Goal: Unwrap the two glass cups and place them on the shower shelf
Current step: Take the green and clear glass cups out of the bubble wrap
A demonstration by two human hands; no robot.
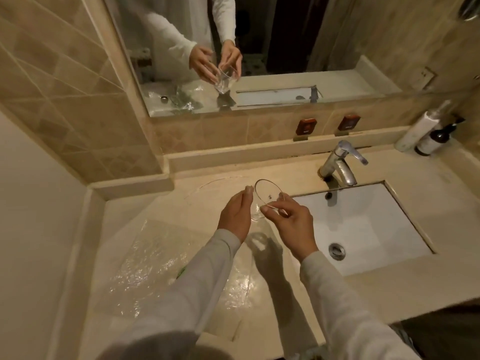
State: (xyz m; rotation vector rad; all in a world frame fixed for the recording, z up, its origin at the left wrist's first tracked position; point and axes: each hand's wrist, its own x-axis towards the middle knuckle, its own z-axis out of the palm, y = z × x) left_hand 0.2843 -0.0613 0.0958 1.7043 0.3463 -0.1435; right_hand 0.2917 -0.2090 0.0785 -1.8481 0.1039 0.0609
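Held above the table (428, 193) between both hands, just left of the sink (363, 229): one glass cup (267, 196), tilted with its round rim toward the far wall. Left hand (235, 216) flat against the cup's left side, fingers extended, not curled shut; right hand (291, 222) pinching the near right rim between thumb and fingers. Lower body of the cup hard to make out, clear glass blending into the hands and the table. Spread on the table to the near left, a crinkled sheet of clear plastic wrap (155, 258), partly hidden beneath the left sleeve (197, 276). Second cup not clearly made out. In the mirror (285, 48), a reflection of both hands and the cup. At far right, faucet (340, 162) and two bottles (426, 136), blurred.
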